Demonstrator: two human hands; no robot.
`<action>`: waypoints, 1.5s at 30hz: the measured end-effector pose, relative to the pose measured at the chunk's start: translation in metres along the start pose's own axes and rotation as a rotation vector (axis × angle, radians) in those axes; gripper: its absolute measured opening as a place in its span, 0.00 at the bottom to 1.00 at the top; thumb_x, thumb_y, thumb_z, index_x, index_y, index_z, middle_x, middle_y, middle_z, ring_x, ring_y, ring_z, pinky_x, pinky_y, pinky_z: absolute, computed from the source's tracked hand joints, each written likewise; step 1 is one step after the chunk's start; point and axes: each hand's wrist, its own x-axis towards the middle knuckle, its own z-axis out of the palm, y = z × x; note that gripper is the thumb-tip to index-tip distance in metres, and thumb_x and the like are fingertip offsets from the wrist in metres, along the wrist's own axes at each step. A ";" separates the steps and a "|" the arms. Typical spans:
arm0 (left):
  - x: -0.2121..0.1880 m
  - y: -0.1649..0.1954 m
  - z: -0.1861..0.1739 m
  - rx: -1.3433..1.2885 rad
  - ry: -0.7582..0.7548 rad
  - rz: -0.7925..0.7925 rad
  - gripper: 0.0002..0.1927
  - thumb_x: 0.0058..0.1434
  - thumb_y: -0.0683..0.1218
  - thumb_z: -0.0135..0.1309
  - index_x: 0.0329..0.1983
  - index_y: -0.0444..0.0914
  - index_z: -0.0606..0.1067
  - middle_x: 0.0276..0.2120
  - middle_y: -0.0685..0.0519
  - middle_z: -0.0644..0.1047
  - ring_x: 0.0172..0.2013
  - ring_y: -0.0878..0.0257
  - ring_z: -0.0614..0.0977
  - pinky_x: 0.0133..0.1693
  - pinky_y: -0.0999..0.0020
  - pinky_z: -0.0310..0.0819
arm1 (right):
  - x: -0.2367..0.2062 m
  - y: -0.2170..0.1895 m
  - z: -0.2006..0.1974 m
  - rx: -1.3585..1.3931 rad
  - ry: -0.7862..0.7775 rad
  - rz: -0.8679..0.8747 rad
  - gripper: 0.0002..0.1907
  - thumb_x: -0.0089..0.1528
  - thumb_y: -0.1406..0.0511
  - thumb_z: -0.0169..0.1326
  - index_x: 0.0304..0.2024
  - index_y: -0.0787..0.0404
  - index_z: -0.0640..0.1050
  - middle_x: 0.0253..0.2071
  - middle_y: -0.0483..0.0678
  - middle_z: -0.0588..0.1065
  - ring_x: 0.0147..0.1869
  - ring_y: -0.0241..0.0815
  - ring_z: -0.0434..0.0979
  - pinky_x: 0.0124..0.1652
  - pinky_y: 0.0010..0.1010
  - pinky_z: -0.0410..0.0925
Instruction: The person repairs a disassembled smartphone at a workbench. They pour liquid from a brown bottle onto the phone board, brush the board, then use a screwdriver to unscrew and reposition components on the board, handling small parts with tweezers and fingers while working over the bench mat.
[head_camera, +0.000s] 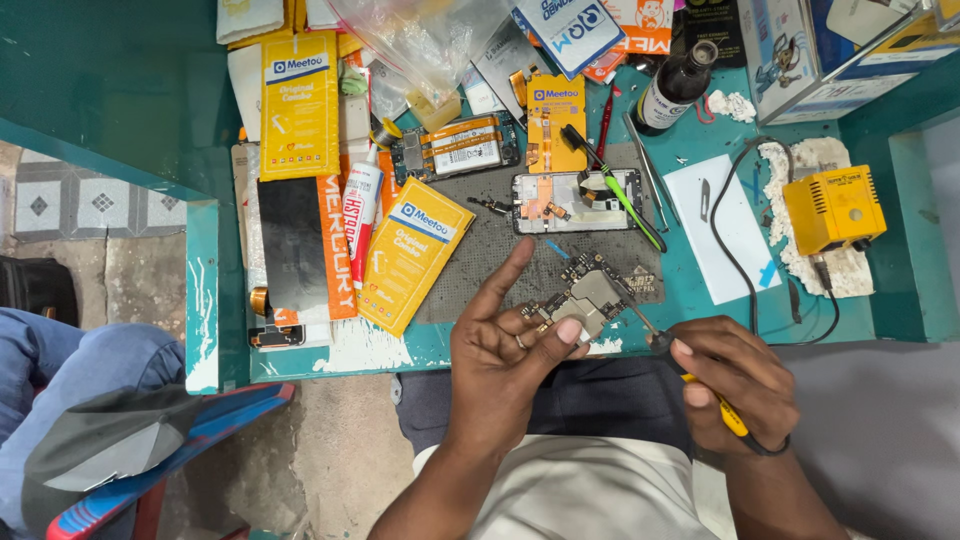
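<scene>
our left hand (505, 350) pinches a small phone circuit board (585, 300) by its edge, thumb curled onto it and forefinger stretched free, just above the grey mat (500, 265) on the surface (720, 290). our right hand (735, 385) is closed round a yellow-handled soldering iron (690, 375), tip at the board. we judge the board light, stiff and fragile, best held by the edges; it looks grey-shielded, with ragged gold-edged connectors.
</scene>
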 end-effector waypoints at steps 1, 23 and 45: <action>0.000 -0.001 0.001 -0.008 0.000 0.000 0.41 0.62 0.33 0.59 0.77 0.32 0.57 0.40 0.44 0.83 0.41 0.63 0.85 0.44 0.66 0.86 | 0.000 0.000 0.000 0.006 0.002 -0.004 0.13 0.71 0.64 0.51 0.47 0.70 0.77 0.39 0.57 0.77 0.42 0.52 0.81 0.43 0.39 0.75; -0.001 -0.001 0.002 0.065 0.003 -0.002 0.43 0.61 0.34 0.60 0.78 0.34 0.55 0.41 0.45 0.84 0.43 0.63 0.86 0.45 0.68 0.85 | 0.006 -0.006 0.007 0.051 -0.137 -0.029 0.12 0.71 0.62 0.51 0.47 0.66 0.78 0.40 0.52 0.78 0.42 0.50 0.83 0.42 0.37 0.76; -0.001 -0.001 0.003 0.037 0.010 0.002 0.43 0.62 0.33 0.59 0.78 0.33 0.55 0.43 0.42 0.83 0.43 0.62 0.86 0.45 0.67 0.86 | -0.011 -0.001 0.007 0.200 0.075 0.206 0.19 0.76 0.56 0.47 0.57 0.66 0.76 0.43 0.58 0.80 0.40 0.47 0.81 0.43 0.35 0.76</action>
